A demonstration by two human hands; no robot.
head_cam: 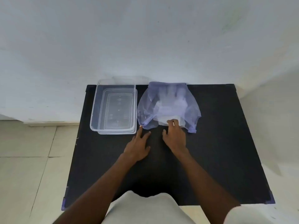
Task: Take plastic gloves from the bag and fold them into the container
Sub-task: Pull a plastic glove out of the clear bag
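Observation:
A translucent bluish plastic bag lies flat at the back of the black table, its mouth toward me. Pale plastic gloves show through it as a whitish stack. My right hand is at the bag's mouth, fingers pinched on the near edge of the gloves. My left hand rests flat on the table with fingers apart, its fingertips just short of the bag's left corner. A clear rectangular container stands to the left of the bag, with nothing in it.
The container sits on what looks like its clear lid. A white wall rises right behind the table. Pale floor tiles lie to the left. My light-coloured clothing is at the table's near edge.

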